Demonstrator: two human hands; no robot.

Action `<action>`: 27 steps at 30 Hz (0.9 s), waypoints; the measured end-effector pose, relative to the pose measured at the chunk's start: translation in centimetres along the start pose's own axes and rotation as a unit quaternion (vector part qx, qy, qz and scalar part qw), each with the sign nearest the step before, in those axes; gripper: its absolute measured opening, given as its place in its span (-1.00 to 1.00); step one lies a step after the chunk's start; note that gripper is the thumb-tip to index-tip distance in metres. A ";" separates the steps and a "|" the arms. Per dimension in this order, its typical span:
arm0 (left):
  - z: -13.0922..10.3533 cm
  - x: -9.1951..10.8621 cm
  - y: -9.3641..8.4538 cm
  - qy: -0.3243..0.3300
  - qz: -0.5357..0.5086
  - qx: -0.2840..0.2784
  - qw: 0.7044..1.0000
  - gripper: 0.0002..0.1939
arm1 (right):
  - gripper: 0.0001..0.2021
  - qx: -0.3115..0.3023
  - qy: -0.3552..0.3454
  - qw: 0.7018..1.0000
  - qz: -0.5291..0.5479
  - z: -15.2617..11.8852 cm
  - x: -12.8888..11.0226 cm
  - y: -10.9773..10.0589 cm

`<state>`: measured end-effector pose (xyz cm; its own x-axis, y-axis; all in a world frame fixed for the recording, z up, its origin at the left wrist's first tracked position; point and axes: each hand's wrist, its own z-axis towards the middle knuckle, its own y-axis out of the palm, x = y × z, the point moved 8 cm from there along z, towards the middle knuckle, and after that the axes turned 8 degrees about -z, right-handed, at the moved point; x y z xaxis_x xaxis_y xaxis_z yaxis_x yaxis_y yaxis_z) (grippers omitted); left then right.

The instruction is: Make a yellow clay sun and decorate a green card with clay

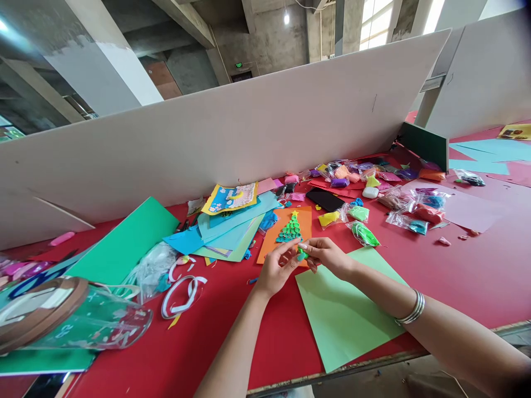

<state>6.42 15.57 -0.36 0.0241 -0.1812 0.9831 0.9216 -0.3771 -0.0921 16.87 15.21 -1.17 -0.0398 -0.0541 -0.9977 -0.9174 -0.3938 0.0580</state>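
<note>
Green clay [302,252], a small lump, sits between my fingertips over the near edge of an orange card. My left hand [275,271] is half curled, its thumb and fingertips closed in on the lump; my right hand [330,257] pinches it from the other side, its remaining fingers bent. Below my right forearm, a light green sheet [352,315] lies on the red tabletop [166,370], reaching its front edge. To my left are a clear jar [112,320] on its side and a loose coil of white strips [182,301]. Just beyond my fingers, the orange card [269,247] bears a tree of green pieces [290,229] topped by a yellow star. Farther off lie stacked coloured papers [226,235], a yellow packet [329,219] and a flat black object [324,199]; behind them stands a white panel [207,143].
</note>
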 end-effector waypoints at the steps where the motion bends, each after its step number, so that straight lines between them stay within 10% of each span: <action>1: 0.0 0.1 0.4 0.005 0.018 -0.009 1.000 -0.44 | -0.52 -0.001 -0.004 1.000 -0.019 0.0 0.1 0.1; 16: -0.3 2.3 -1.2 0.131 0.170 0.097 0.972 -0.74 | -0.51 -0.078 -0.009 0.989 -0.126 0.1 0.8 1.2; 23: -0.5 1.7 -5.3 0.141 0.166 0.249 0.944 -0.71 | -0.57 -0.058 0.000 0.996 -0.071 -0.1 0.1 0.8; 27: -0.1 0.8 -5.9 0.125 0.077 0.239 0.960 -0.52 | -0.65 -0.066 0.002 0.997 -0.038 -0.5 -0.7 0.9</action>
<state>0.95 17.53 0.98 0.1351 -0.4360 0.8898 0.9886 0.1202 -0.0912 16.27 14.46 -0.38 0.0298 -0.0240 -0.9993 -0.8578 -0.5138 -0.0132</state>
